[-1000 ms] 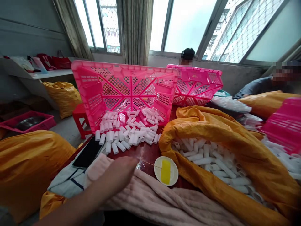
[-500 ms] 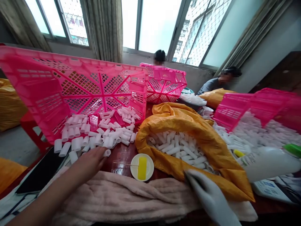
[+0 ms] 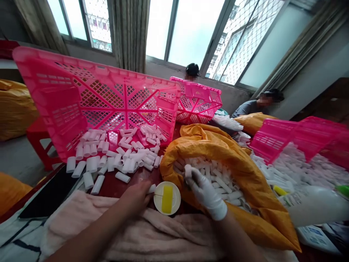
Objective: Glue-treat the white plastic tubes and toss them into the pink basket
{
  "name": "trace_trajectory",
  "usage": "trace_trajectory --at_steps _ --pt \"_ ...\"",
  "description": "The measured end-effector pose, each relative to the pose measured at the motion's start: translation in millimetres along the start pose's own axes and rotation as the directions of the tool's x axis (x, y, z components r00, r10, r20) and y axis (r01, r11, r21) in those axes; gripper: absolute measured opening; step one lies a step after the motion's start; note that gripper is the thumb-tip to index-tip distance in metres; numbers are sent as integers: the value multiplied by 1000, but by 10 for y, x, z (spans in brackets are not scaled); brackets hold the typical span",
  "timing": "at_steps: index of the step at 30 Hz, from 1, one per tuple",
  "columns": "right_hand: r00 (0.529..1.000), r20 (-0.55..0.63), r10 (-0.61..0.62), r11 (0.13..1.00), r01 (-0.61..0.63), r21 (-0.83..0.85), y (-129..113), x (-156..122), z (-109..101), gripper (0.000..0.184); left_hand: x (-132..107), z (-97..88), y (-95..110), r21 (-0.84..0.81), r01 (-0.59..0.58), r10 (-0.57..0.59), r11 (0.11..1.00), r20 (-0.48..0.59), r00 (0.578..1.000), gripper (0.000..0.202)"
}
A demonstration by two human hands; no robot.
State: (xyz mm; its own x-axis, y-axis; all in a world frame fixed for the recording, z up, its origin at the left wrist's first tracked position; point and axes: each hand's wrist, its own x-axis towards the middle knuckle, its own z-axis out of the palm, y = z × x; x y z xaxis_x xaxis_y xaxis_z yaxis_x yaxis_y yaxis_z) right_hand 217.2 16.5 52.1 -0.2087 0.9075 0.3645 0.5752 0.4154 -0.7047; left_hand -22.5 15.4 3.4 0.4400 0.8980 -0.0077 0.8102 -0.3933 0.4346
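Observation:
My left hand (image 3: 135, 198) is bare and closed on a short white tube (image 3: 151, 189), just left of a small white dish (image 3: 174, 201) with a yellow strip on it. My right hand (image 3: 205, 192) wears a white glove and pinches another white tube (image 3: 188, 170) at the mouth of an orange sack (image 3: 245, 171) full of such tubes. A heap of white tubes (image 3: 120, 156) spills from a tilted pink basket (image 3: 89, 98) onto the dark red table (image 3: 136, 176). Both forearms rest over a pink towel (image 3: 152, 236).
A black phone (image 3: 46, 194) lies at the left on a striped cloth. A white squeeze bottle (image 3: 313, 205) lies at the right. More pink baskets (image 3: 197, 103) with tubes stand behind and at the right. Two people sit at the far side. Orange sacks stand at the left.
My left hand has taken a tube from the heap and come back beside the dish. My gloved right hand has gone forward into the sack's mouth and picked up a tube. The camera tilted slightly.

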Motion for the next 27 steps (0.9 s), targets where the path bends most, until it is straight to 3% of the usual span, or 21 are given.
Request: trace_trajectory --at_steps 3,7,11,16,20,24,27 --pt "992 122 -9 1000 7 12 25 -176 187 25 5 11 29 65 20 -21 998 24 999 18" --pt "990 135 -46 990 63 -129 105 -240 374 27 12 21 40 119 11 -10 993 -9 1000 19" --pt "952 268 -148 972 191 -140 95 -320 338 28 10 38 19 145 -18 20 989 -12 1000 18" --pt "985 137 -105 977 128 -173 121 -463 358 28 4 42 24 166 -31 36 986 -30 999 18" --pt "936 261 -236 933 294 -210 123 -544 351 34 -3 31 34 192 -54 61 980 -33 998 17" --pt "956 182 -229 940 266 -214 88 -587 310 34 -4 26 27 202 -65 74 977 -39 996 17" --pt "926 254 -280 910 341 -237 84 -633 299 33 -4 36 17 200 -61 75 978 -65 995 18"
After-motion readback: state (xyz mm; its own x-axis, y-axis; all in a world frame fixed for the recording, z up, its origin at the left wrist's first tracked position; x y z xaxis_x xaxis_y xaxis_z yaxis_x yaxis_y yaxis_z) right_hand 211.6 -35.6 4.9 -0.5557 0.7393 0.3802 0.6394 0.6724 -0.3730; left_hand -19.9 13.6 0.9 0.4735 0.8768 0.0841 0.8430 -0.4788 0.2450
